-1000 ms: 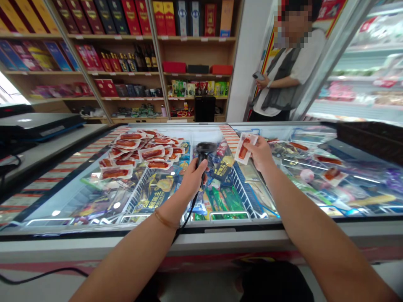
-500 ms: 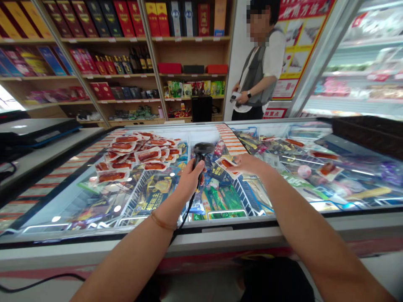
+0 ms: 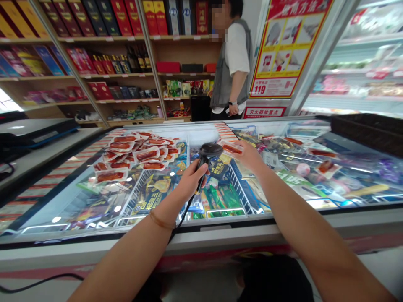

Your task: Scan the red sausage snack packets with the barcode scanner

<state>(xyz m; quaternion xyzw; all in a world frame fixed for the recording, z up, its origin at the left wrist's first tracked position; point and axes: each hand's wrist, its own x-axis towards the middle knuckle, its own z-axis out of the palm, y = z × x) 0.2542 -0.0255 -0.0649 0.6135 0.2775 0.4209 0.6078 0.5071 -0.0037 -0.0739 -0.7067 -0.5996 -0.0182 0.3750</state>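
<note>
My left hand point(image 3: 192, 178) is wrapped around the handle of a black barcode scanner point(image 3: 210, 150), its head tilted to the right and its cable trailing down past my wrist. Pinched in my right hand point(image 3: 248, 156) is a vacuum-packed sausage point(image 3: 231, 147), close beside the scanner head. Both hands are above the glass top of a chest freezer point(image 3: 94, 222). On the glass to the left lies a heap of similar packed sausages point(image 3: 147, 154). Several more packs, such as one sausage pack point(image 3: 324, 153), lie spread out on the right.
Through the glass, wire baskets point(image 3: 241, 188) hold bagged frozen food. A dark crate point(image 3: 368, 134) sits at the right end, a flat black device point(image 3: 37, 130) at the left. Behind are shelves of boxes and bottles point(image 3: 119, 75); a person point(image 3: 231, 71) stands beyond the freezer.
My right hand has raised the sausage pack up and slightly away, nearer the scanner head. The scanner has shifted a little right. The person behind has moved left.
</note>
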